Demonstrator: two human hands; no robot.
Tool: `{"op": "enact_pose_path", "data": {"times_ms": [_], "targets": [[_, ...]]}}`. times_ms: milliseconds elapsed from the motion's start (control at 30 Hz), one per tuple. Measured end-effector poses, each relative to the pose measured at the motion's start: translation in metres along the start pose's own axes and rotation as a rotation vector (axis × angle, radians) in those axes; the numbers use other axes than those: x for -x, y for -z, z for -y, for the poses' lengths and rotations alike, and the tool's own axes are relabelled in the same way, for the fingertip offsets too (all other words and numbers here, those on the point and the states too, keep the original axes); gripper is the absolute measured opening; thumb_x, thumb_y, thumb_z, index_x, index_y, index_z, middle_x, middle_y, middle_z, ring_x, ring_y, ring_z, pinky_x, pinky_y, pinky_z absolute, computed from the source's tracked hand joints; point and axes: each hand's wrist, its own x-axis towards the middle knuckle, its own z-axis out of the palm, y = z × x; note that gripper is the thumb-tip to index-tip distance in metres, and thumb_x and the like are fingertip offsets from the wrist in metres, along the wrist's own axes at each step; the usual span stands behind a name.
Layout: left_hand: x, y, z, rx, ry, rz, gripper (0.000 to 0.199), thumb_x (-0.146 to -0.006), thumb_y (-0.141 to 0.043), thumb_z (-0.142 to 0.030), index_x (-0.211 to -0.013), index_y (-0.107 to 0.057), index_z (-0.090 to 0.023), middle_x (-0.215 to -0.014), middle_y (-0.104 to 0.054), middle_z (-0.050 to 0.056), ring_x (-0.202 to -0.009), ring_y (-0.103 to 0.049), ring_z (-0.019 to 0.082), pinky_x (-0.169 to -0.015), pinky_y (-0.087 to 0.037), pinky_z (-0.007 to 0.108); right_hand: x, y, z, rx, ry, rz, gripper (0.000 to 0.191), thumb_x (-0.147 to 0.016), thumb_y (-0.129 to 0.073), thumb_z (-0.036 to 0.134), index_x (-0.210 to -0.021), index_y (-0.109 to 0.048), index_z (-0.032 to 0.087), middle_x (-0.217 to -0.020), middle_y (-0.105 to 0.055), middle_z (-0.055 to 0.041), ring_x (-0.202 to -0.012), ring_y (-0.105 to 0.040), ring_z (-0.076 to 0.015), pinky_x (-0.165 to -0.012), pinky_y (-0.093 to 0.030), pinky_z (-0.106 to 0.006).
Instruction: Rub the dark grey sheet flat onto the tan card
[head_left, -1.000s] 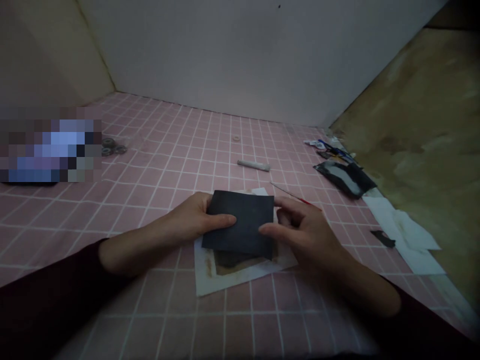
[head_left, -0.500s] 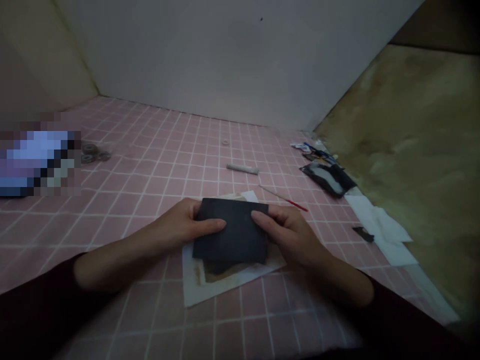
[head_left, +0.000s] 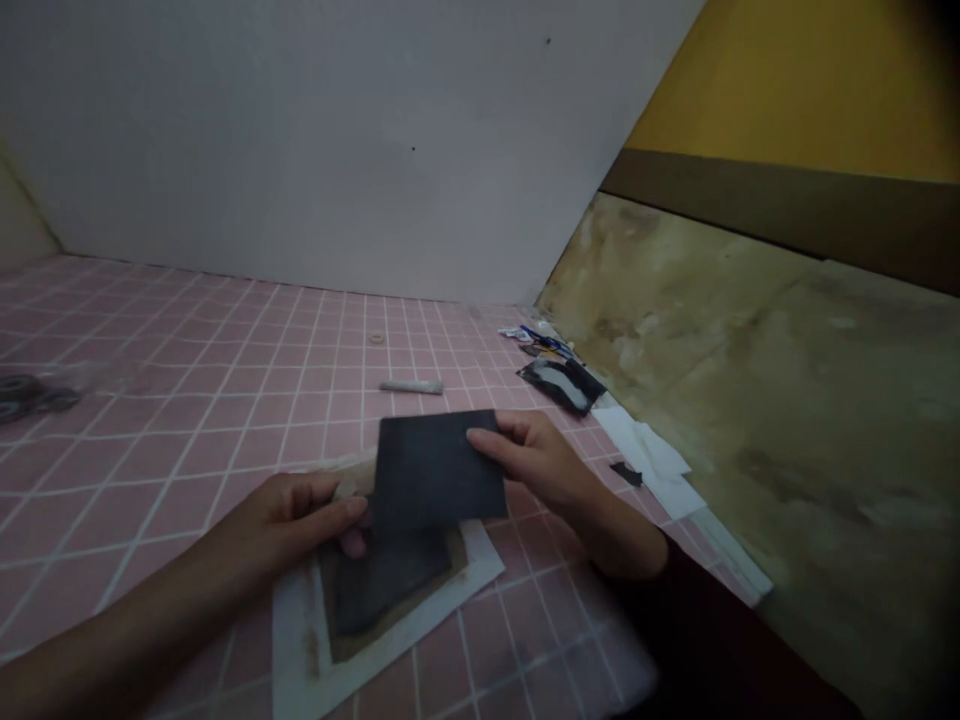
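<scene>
My right hand grips a dark square sheet by its right edge and holds it lifted above the pink tiled surface. Below it a second dark sheet lies on a white paper with brown stains. My left hand rests at the upper left corner of that lower sheet, fingertips touching it and the edge of the lifted sheet; whether it grips anything I cannot tell.
A grey stick and a small ring lie farther back. At the right edge sit a black pouch, blue-and-white wrappers, white paper scraps and a dark scrap. Round metal parts are far left. A mottled floor lies to the right.
My right hand has lifted the top dark sheet up and right, uncovering the sheet below. My left hand has let go of it and dropped to the lower sheet. The view has swung right.
</scene>
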Motion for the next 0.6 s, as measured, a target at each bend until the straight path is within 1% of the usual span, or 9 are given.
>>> {"op": "enact_pose_path", "data": {"times_ms": [67, 167, 300, 367, 433, 467, 500, 533, 600], "targets": [[-0.001, 0.001, 0.001, -0.09, -0.027, -0.036, 0.042, -0.081, -0.06, -0.057, -0.064, -0.066, -0.018, -0.078, -0.066, 0.002, -0.074, -0.061, 0.016, -0.067, -0.047, 0.025, -0.003, 0.017, 0.004, 0.02, -0.004, -0.134, 0.032, -0.077, -0.071, 0.046, -0.081, -0.067, 0.015, -0.071, -0.061, -0.0002, -0.062, -0.054, -0.0108, -0.055, -0.044, -0.023], [-0.003, 0.002, 0.0, -0.161, -0.048, -0.052, 0.042, -0.081, -0.058, -0.058, -0.066, -0.068, -0.02, -0.078, -0.066, 0.002, -0.078, -0.06, 0.018, -0.07, -0.046, 0.026, -0.009, 0.047, 0.009, 0.041, -0.016, -0.312, 0.032, -0.072, -0.076, 0.045, -0.075, -0.064, 0.015, -0.061, -0.055, 0.0029, -0.05, -0.046, -0.0076, -0.046, -0.036, -0.02], [-0.003, 0.001, 0.0, -0.182, -0.064, -0.046, 0.041, -0.082, -0.056, -0.058, -0.069, -0.069, -0.022, -0.077, -0.067, 0.002, -0.08, -0.061, 0.019, -0.073, -0.046, 0.028, -0.023, 0.092, 0.012, 0.046, -0.001, -0.496, 0.032, -0.074, -0.076, 0.039, -0.063, -0.055, 0.017, -0.047, -0.038, 0.0085, -0.039, -0.031, -0.0042, -0.037, -0.023, -0.018], [-0.004, 0.001, 0.002, -0.197, -0.067, -0.053, 0.042, -0.081, -0.055, -0.06, -0.068, -0.068, -0.022, -0.077, -0.066, 0.002, -0.08, -0.06, 0.02, -0.074, -0.046, 0.029, -0.033, 0.115, 0.012, 0.047, -0.01, -0.595, 0.027, -0.078, -0.074, 0.033, -0.066, -0.057, 0.016, -0.049, -0.042, 0.0074, -0.04, -0.035, -0.0046, -0.037, -0.025, -0.018], [-0.005, 0.002, 0.003, -0.209, -0.073, -0.045, 0.044, -0.082, -0.054, -0.06, -0.066, -0.067, -0.021, -0.08, -0.066, 0.003, -0.08, -0.06, 0.019, -0.074, -0.046, 0.029, -0.045, 0.137, 0.01, 0.032, -0.04, -0.681, 0.019, -0.085, -0.069, 0.03, -0.08, -0.062, 0.014, -0.065, -0.057, 0.0022, -0.051, -0.05, -0.0075, -0.046, -0.041, -0.019], [-0.005, 0.003, 0.004, -0.212, -0.078, -0.04, 0.045, -0.082, -0.054, -0.06, -0.066, -0.066, -0.021, -0.081, -0.066, 0.003, -0.081, -0.06, 0.019, -0.074, -0.046, 0.028, -0.051, 0.147, 0.009, 0.019, -0.06, -0.714, 0.018, -0.089, -0.065, 0.031, -0.093, -0.064, 0.013, -0.081, -0.063, -0.0017, -0.064, -0.059, -0.0108, -0.056, -0.049, -0.023], [-0.006, 0.004, 0.004, -0.216, -0.082, -0.031, 0.045, -0.083, -0.053, -0.06, -0.066, -0.066, -0.02, -0.082, -0.066, 0.003, -0.081, -0.06, 0.019, -0.074, -0.046, 0.028, -0.056, 0.156, 0.006, 0.0, -0.078, -0.741, 0.023, -0.092, -0.061, 0.032, -0.106, -0.062, 0.013, -0.099, -0.065, -0.0053, -0.079, -0.063, -0.0149, -0.068, -0.054, -0.03], [-0.006, 0.004, 0.004, -0.223, -0.081, -0.02, 0.046, -0.083, -0.053, -0.061, -0.066, -0.066, -0.02, -0.083, -0.066, 0.003, -0.081, -0.06, 0.019, -0.073, -0.046, 0.028, -0.061, 0.165, 0.004, -0.024, -0.095, -0.764, 0.029, -0.093, -0.059, 0.033, -0.116, -0.059, 0.015, -0.112, -0.063, -0.0078, -0.092, -0.064, -0.0185, -0.077, -0.055, -0.037], [-0.006, 0.005, 0.004, -0.235, -0.067, -0.017, 0.047, -0.083, -0.053, -0.061, -0.067, -0.066, -0.019, -0.084, -0.066, 0.004, -0.081, -0.06, 0.019, -0.072, -0.046, 0.028, -0.069, 0.179, -0.001, -0.086, -0.114, -0.8, 0.035, -0.094, -0.058, 0.034, -0.125, -0.056, 0.017, -0.124, -0.058, -0.0097, -0.104, -0.061, -0.0223, -0.087, -0.053, -0.044]]}}
